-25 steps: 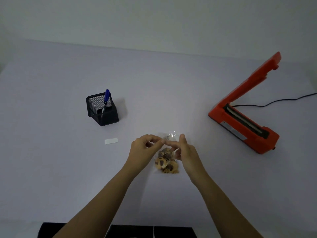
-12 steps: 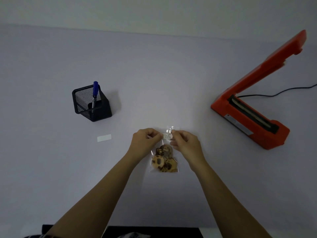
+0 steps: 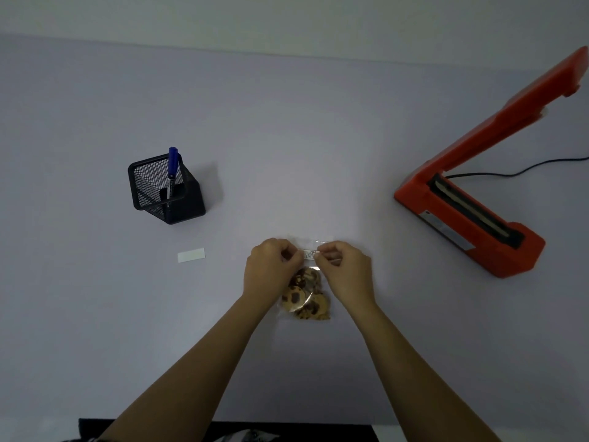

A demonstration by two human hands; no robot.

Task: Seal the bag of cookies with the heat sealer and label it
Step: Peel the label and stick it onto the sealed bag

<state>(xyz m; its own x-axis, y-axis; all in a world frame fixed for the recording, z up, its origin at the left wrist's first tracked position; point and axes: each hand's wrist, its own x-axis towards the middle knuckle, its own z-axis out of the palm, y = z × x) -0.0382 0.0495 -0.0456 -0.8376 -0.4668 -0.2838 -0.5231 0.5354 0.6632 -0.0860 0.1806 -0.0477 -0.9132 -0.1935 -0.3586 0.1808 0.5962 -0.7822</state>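
Left-hand grip (image 3: 271,269) & right-hand grip (image 3: 345,272) both pinch small white printed label strip (image 3: 309,254) btwn them, at top of clear plastic bag of choc-chip cookies (image 3: 306,298), flat on pale table (image 3: 287,138) under grips. Orange heat sealer (image 3: 462,218), arm up, well right of right-hand grip.

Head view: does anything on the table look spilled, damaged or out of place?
Nothing stands out. The cookies are inside the bag; the left hand and right hand pinch a small label at its top; the heat sealer stands open, the pen upright in its holder.
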